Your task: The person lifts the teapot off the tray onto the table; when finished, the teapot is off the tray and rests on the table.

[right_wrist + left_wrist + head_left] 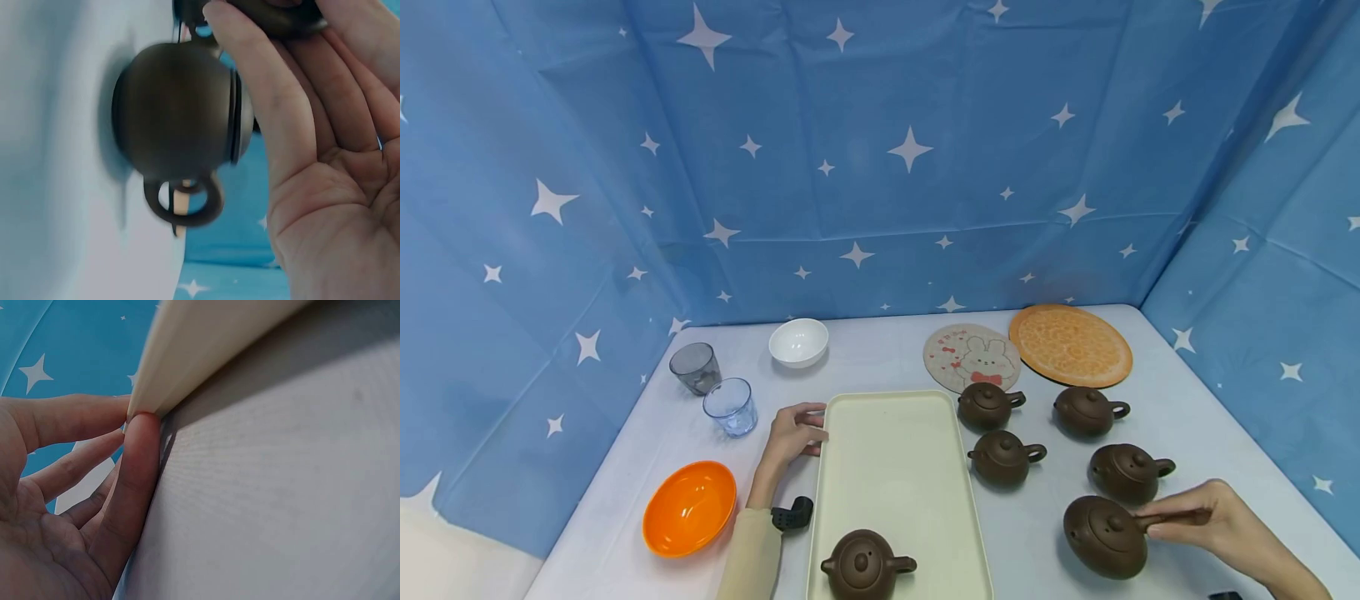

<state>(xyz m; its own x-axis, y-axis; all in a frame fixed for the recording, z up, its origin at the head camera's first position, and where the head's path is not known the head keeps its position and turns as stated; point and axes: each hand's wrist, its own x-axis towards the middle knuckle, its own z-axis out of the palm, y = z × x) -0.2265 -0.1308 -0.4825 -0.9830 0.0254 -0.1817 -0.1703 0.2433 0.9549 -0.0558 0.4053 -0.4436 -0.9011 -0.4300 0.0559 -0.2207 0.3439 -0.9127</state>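
My left hand (790,435) pinches the left rim of a cream rectangular tray (891,467). In the left wrist view, thumb and forefinger meet on the rim of that tray (181,356). One dark brown teapot (859,567) sits at the tray's near end, spout to the left. With its fingers on the handle, my right hand (1206,518) holds another brown teapot (1103,540), tilted, right of the tray. Just behind it stands a third teapot (1126,473). In the right wrist view, the held teapot (275,17) is mostly cut off at the top.
Several more brown teapots (1003,458) stand between tray and right hand. Behind them lie a rabbit-print round mat (958,354) and an orange round mat (1070,343). On the left are an orange bowl (690,508), a blue glass (732,408), a grey glass (696,368) and a white bowl (799,342).
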